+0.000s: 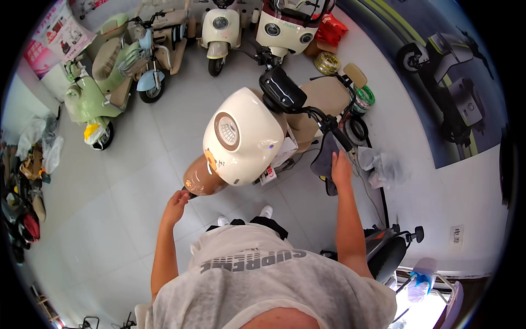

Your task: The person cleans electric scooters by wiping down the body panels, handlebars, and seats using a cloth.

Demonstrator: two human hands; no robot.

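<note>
A cream and brown electric scooter [250,137] stands in front of me, with a bear decal and a round headlight [227,131]. My left hand [176,206] is at the lower end of its brown front fender [205,177], fingers bent around a small dark part there; its grip is partly hidden. My right hand [341,169] holds a dark grey cloth [326,156] that hangs just below the scooter's black handlebar grip [342,139]. A black display housing [282,89] sits on the handlebar.
Green [88,98] and light blue [151,80] scooters stand at the upper left, cream ones [222,26] at the top. Tape rolls [363,98], tyres [356,128], plastic bags [380,164] and a cable lie along the right wall. A dark scooter [386,255] is beside my right arm. Piled goods [28,197] line the left.
</note>
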